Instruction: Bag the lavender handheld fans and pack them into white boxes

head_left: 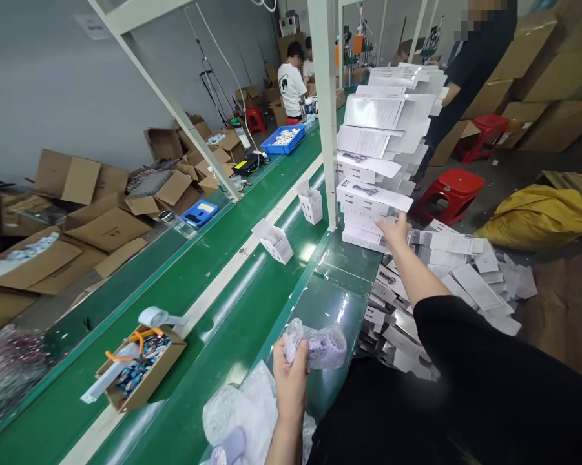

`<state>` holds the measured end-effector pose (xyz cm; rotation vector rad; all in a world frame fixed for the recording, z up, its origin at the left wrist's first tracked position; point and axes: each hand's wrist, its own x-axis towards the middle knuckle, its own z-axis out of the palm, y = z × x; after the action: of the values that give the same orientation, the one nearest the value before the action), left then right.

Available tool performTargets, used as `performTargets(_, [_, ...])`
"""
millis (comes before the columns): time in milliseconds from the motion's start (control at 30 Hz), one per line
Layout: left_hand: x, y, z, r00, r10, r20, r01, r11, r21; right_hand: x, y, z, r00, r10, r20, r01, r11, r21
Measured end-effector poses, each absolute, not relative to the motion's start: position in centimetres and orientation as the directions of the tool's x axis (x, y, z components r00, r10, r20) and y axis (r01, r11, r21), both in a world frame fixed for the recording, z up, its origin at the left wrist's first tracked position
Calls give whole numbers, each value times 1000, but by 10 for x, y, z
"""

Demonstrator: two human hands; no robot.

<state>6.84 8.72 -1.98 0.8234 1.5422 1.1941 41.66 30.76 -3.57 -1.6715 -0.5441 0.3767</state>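
Note:
My left hand is closed around one end of a bubble-wrapped item, held above the green side table; the wrap hides what is inside. My right hand reaches to the lower part of a tall stack of flattened white cartons, its fingers curled at the edge of a white carton beneath one with a printed picture. Below my left forearm lie more pieces of bubble wrap. Two open white boxes stand upright on the green conveyor belt.
A cardboard box of small parts holds orange-handled pliers and a tape roll. A white post rises beside the stack. Loose white cartons are heaped at the right, near red stools. A person stands behind the stack.

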Motion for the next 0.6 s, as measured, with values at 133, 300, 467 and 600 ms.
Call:
performTargets(133, [67,82,-19,-369,869,-330,-191,276,942,425,342,-48,851,525,17,115,-154,-981])
performTargets(300, [43,69,-18,-409,842,-351,-299,240,923,409,302,-46,788,568,240,278,21,-960])
performTargets(467, [10,56,-7,-490,784,-380,-405,181,896,366,224,-32,422,763,489,495,258,-830])
performTargets(600, [-8,57,6,-552,754,-357,-484,59,873,277,175,-38,-26,890,456,549,394,-737])
